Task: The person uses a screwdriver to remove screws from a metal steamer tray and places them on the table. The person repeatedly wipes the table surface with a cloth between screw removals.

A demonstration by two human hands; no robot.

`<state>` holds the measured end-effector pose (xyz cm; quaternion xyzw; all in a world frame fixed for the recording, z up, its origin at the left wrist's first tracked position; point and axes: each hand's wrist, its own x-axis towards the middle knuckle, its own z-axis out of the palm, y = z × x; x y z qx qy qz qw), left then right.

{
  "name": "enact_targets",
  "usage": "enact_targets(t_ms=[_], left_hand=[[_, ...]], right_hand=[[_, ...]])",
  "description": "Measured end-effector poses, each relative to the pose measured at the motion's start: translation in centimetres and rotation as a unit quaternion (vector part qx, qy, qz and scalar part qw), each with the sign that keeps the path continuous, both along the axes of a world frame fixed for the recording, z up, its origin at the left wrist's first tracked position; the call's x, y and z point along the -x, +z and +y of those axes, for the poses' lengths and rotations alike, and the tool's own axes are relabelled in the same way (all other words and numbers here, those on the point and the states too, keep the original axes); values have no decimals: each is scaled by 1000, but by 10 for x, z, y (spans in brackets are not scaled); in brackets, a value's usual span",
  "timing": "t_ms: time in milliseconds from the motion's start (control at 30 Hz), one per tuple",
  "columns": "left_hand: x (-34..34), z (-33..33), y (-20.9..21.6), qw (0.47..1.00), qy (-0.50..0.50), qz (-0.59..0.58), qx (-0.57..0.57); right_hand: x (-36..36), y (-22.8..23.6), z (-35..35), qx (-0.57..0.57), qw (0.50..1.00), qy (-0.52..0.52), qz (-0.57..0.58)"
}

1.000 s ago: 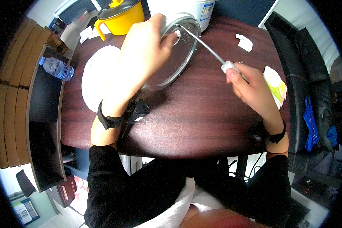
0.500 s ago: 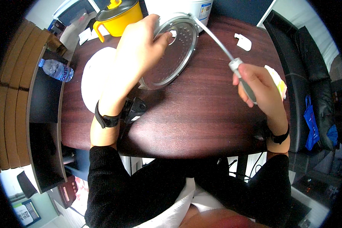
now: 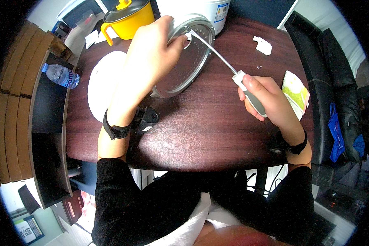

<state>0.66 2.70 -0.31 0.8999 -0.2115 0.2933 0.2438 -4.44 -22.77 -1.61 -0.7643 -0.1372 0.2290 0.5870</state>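
My left hand (image 3: 153, 55) is closed on the rim of a round, silvery lid (image 3: 178, 82) with a dotted, partly see-through face. The lid is tilted on edge above the far middle of the table, my thumb lying on its face. In my right hand (image 3: 270, 98) is a screwdriver (image 3: 239, 80) with a white and grey handle. Its long metal shaft slants up to the left, and the tip meets the upper part of the lid close to my left thumb; whether it sits in a screw I cannot tell. A rounded white object (image 3: 100, 88) lies partly behind my left forearm.
Behind the lid stands a white tub-shaped appliance (image 3: 220, 18) with a label. A yellow pot (image 3: 131, 24) is at the far left, and a water bottle (image 3: 61, 76) lies beside the table. Farther right are a white plastic piece (image 3: 263, 46), tiny bits (image 3: 259, 67) and a patterned cloth (image 3: 295, 94).
My right hand has moved left and slightly down, bringing the screwdriver's tip from the lid's top edge onto its face. My left hand and the lid have barely shifted.
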Motion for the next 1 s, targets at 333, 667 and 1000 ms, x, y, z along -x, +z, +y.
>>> enact_targets(t_ms=[333, 667, 1000], left_hand=[[2, -1, 2, 1000, 6, 16, 9], [19, -4, 13, 996, -10, 83, 16], [19, 0, 16, 993, -16, 114, -8]], right_hand=[[1, 1, 1, 15, 999, -11, -26], [12, 14, -6, 186, 958, -18, -218], [25, 13, -2, 300, 834, -115, -448]])
